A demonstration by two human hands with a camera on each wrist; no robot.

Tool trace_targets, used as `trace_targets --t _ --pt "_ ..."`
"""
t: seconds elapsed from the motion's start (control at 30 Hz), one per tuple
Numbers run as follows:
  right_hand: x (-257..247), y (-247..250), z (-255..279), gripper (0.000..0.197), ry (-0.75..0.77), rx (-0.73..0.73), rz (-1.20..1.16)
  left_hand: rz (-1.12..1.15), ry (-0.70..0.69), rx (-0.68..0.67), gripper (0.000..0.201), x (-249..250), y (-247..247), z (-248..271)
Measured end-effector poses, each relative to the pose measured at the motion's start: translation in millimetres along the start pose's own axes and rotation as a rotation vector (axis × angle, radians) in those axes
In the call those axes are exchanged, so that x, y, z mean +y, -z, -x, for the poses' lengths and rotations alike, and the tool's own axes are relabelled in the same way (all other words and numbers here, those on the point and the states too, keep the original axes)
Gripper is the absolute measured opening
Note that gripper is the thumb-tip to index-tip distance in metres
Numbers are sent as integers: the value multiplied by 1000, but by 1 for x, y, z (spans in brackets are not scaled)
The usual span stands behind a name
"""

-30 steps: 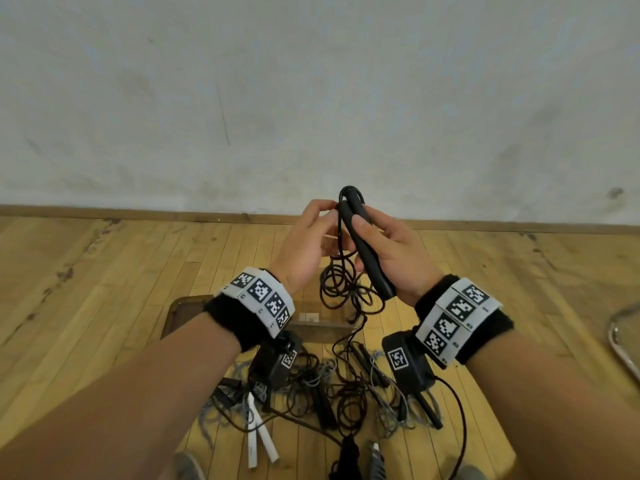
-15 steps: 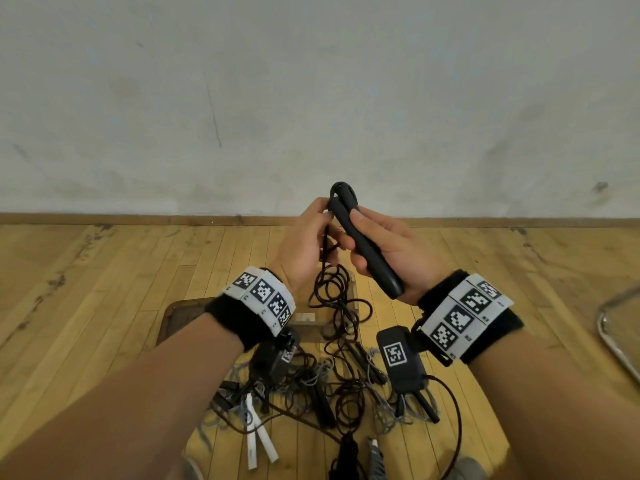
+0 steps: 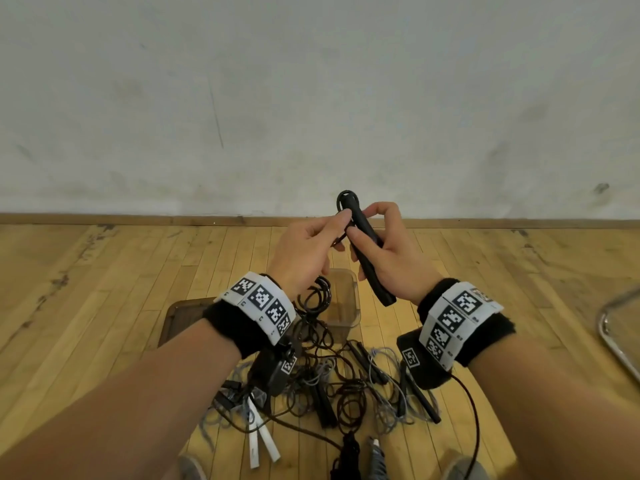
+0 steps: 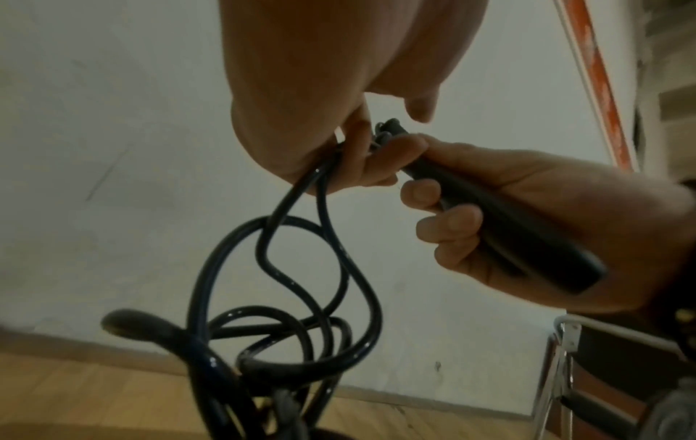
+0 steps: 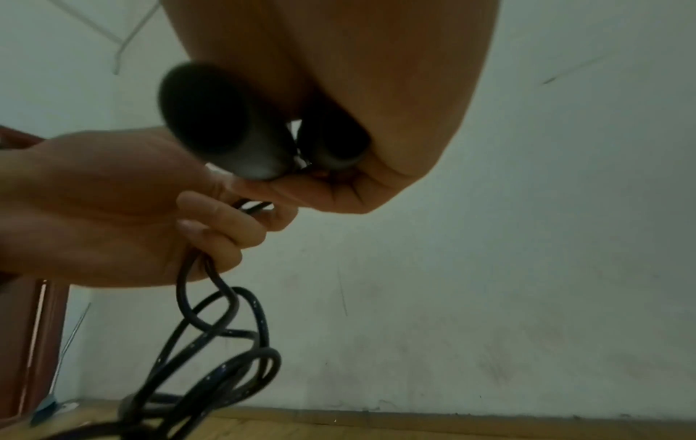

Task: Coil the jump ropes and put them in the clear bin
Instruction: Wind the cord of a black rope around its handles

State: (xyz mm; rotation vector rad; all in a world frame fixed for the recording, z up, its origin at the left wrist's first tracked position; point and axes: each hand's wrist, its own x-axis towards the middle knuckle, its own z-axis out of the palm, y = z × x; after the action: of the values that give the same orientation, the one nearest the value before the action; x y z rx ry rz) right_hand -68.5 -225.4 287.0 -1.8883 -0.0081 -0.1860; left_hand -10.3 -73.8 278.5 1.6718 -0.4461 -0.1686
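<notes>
My right hand (image 3: 388, 251) grips the two black handles (image 3: 367, 261) of a jump rope side by side, tilted, at chest height; their butt ends (image 5: 218, 125) show in the right wrist view. My left hand (image 3: 308, 244) pinches the rope's black cord (image 4: 301, 282) just by the handle tops, fingers curled round it. Loops of that cord (image 3: 317, 296) hang below my left wrist. The clear bin (image 3: 346, 306) stands on the floor under my hands. What lies inside it is hidden.
A tangled heap of black and grey jump ropes (image 3: 346, 386) lies on the wood floor in front of my feet, with a white-handled pair (image 3: 259, 441). A brown board (image 3: 180, 317) lies left of the bin. A metal chair frame (image 3: 613, 337) stands at the right; the wall is close ahead.
My left hand has closed on the cord beside the handle tops. The hanging loops have swung left, under my left wrist. My right forefinger has lifted toward the handles' upper end.
</notes>
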Motion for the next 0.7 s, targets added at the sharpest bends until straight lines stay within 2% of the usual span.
trace_targets --t 0.2,0.33,0.4,0.5,0.57,0.7 --pt "1 -5 -2 30 -48 -71 44 162 84 70 28 -6 1 -1" --pt "-1 -6 -1 30 -146 -128 -147 192 85 143 30 -7 1 -4" --pt "-1 -7 0 37 -158 -149 -197 124 64 156 36 -7 3 -5" --pt "3 -7 0 55 -120 -168 -171 95 54 107 45 -4 2 -4" --pt "4 -6 -2 61 -126 -191 -177 135 60 67 41 1 0 -2" --pt "2 -4 -4 38 -79 -261 -85 85 -20 44 19 -6 -7 -2"
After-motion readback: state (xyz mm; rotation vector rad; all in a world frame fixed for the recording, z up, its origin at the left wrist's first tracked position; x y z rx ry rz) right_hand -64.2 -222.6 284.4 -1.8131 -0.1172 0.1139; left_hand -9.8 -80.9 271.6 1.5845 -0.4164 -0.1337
